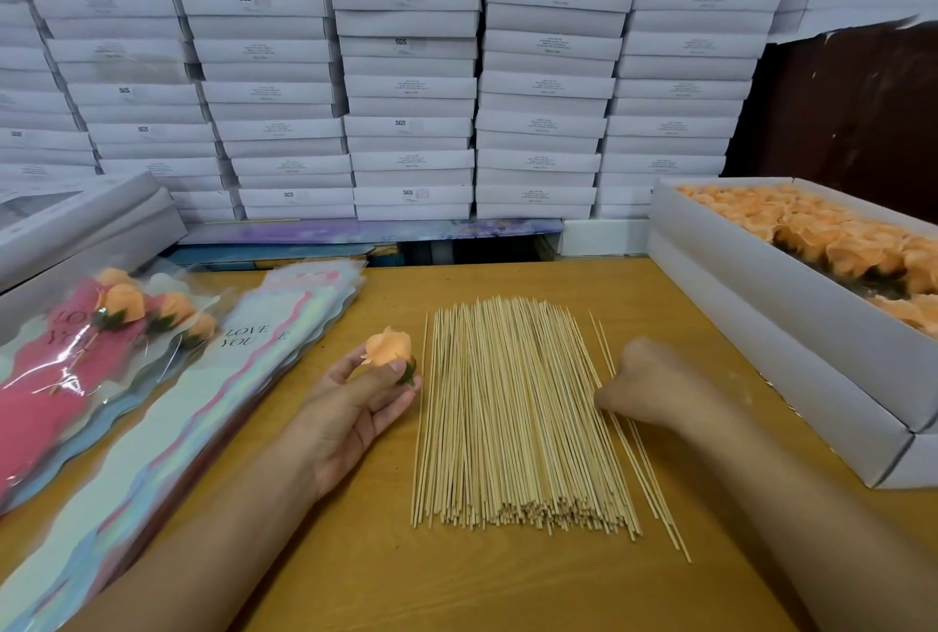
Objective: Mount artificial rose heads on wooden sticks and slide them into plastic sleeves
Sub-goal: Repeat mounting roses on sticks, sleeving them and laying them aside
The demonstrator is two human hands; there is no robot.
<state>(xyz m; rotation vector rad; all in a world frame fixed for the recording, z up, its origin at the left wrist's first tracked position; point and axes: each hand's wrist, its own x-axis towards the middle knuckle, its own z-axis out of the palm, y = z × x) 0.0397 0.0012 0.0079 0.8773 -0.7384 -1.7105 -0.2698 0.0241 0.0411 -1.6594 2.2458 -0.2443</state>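
Note:
My left hand holds an orange rose head between thumb and fingertips, its green base pointing toward the sticks. A wide pile of wooden sticks lies in the middle of the table. My right hand rests at the pile's right edge, fingers curled down onto a few loose sticks; whether it pinches one is hidden. A stack of empty "LOVE YOU" plastic sleeves lies to the left. Finished roses in pink sleeves lie at the far left.
A long white box of orange rose heads stands along the right side of the wooden table. Stacks of white boxes form a wall behind. More white boxes sit at the back left.

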